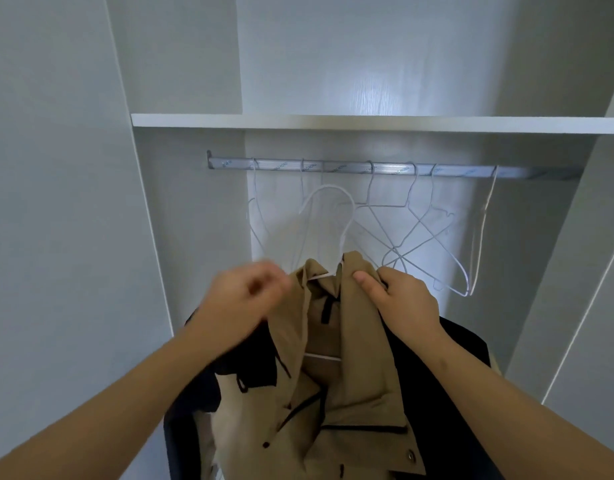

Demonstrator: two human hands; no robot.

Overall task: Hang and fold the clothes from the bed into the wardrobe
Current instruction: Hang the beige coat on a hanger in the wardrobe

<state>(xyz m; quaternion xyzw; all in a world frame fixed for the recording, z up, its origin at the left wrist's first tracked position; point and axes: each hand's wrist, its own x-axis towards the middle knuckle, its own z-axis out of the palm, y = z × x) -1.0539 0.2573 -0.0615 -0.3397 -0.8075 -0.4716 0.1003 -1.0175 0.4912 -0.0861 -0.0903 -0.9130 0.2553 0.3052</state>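
Though left hand [245, 296] was blurred, grasp unclear, right hand [407, 299] gripped coat [361, 341] collar.
One hanger [353, 207] inside coat; roughly six more on rail [471, 171], tangled.

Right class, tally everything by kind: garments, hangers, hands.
Tan buttoned jacket: 1
Dark garment: 1
White wire hanger in the jacket: 1
Empty white wire hangers on the silver rail: 6
Hands: left hand, right hand: 2
Total: 11

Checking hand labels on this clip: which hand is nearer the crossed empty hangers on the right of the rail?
Right. The right hand, gripping the tan jacket, sits just below those hangers. The left hand, motion-blurred, is across the jacket, farther left.
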